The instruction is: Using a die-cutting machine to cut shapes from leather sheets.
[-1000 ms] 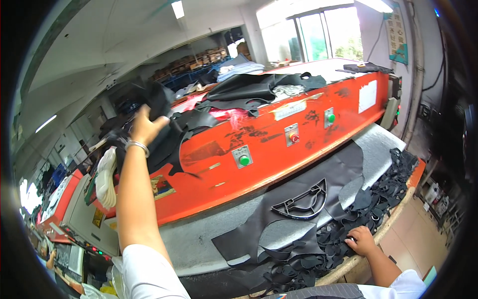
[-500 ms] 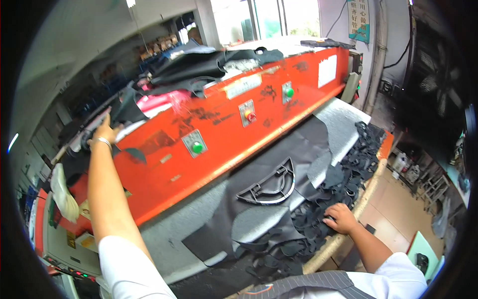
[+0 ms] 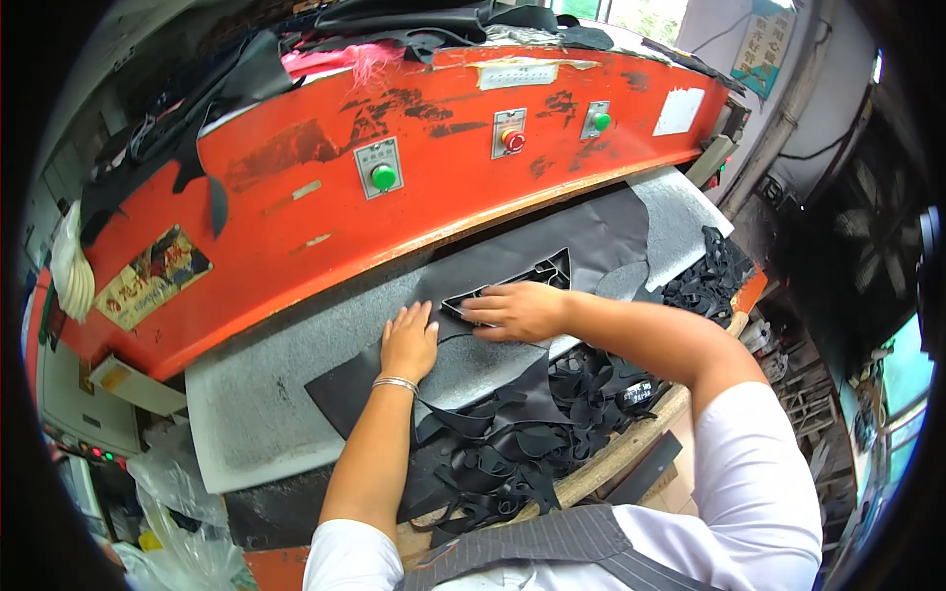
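A black leather-like sheet [image 3: 596,232] with cut-out openings lies on the pale, worn cutting board [image 3: 271,399]. On the sheet rests a black cutting die [image 3: 557,268], a half-moon frame with inner bars. My right hand [image 3: 520,309] reaches across from the right and grips the die's near side; the palm and fingers hide part of the frame. Just left of the die, my left hand [image 3: 410,345] lies flat on the sheet, fingers stretched out, with a bracelet at the wrist. Nothing is held in it.
Beyond the board runs the red beam [image 3: 443,212] of a press, with green buttons [image 3: 383,177] and a red knob [image 3: 513,141]. Dark offcuts [image 3: 532,438] heap along the near wooden edge [image 3: 581,473]. Clear plastic bags [image 3: 182,502] hang at lower left; a large fan [image 3: 872,202] stands right.
My left hand has come down from the machine's top onto the sheet. My right hand has left the offcuts at the near edge and taken hold of the cutting die. The view has tilted down.
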Tool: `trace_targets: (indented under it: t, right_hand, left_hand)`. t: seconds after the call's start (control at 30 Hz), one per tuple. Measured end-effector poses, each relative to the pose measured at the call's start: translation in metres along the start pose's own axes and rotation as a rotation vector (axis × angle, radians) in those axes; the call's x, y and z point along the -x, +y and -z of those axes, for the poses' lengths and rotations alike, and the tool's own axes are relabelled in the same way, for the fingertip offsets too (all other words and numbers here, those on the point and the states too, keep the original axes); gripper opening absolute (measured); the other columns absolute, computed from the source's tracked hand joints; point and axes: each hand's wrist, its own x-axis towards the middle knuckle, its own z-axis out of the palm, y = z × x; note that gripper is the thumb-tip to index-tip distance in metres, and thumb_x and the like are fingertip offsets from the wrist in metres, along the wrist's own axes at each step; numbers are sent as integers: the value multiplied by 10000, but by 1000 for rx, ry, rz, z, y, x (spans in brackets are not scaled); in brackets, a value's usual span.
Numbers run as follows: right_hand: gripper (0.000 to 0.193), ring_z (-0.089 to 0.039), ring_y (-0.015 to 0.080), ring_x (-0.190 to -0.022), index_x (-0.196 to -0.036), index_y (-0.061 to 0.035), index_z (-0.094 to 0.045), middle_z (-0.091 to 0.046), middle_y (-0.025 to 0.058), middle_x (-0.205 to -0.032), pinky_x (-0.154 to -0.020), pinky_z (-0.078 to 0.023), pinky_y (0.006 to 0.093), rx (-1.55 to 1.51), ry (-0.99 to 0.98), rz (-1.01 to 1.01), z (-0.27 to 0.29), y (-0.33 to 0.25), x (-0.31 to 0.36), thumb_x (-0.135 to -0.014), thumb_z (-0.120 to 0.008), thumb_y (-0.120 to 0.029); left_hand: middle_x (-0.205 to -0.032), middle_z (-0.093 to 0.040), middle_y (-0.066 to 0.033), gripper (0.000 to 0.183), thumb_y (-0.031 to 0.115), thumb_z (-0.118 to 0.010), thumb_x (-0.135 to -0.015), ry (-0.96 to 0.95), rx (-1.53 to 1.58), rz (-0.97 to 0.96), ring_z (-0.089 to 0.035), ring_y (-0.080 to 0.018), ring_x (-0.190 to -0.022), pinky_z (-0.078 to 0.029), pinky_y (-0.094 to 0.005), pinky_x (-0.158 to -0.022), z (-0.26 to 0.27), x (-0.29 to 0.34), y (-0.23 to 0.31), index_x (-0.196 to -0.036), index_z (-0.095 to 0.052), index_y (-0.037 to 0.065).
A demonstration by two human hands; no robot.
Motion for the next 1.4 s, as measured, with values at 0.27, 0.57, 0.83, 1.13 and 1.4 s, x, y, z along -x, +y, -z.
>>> trace_targets:
  t: [0.27, 0.57, 0.83, 1.13, 1.4]
  right_hand:
    - [153, -610, 255, -999, -715, -98, -665, -638, 44, -880, -1062, -424, 400, -144, -35, 495, -52, 54, -9, -777, -573, -204]
    - [202, -590, 269, -905, -813, -80, -614, -546, 52, -848, -1024, -452, 478, 78, 396, 293, 109, 123, 114, -670, -614, -223]
    - [167, -625, 385, -749, -849, -14, -632, -624, 206, -763, -700, -505, 464, -579, 144, -660, 52, 121, 157, -828, -622, -179]
    - [221, -616, 453, -854, -794, -22, -664, -653, 255, -858, -805, -495, 505, -686, 58, -835, -60, 97, 87, -790, -560, -216]
    - [250, -624, 441, -867, -843, -23, -672, -662, 241, -870, -823, -491, 500, -661, 36, -929, -92, 95, 73, -831, -553, -242]
  left_hand:
    - [-1533, -374, -67, 468, 353, -419, -990, 55, -255, 37, -295, -294, -1433, -199, -493, -1170, -26, 28, 35, -1438, -460, 227]
    - [-1513, -410, -55, 459, 354, -471, -972, 113, -258, 151, -319, -281, -1425, -200, -476, -1171, -37, 38, 58, -1408, -505, 217]
    - [-1431, -500, -112, 568, 360, -620, -882, 242, -113, 170, -407, -295, -1367, -262, -412, -1158, -41, 45, 63, -1395, -506, 143]
    - [-1302, -590, -194, 788, 272, -827, -699, 390, 360, 317, -500, -340, -1284, -375, -387, -1092, -26, 57, 39, -1367, -494, 16]
    - [-1153, -681, -164, 279, 146, -776, -743, 366, 230, 182, -563, -301, -1236, -360, -425, -1111, -31, 44, 13, -956, -727, -28]
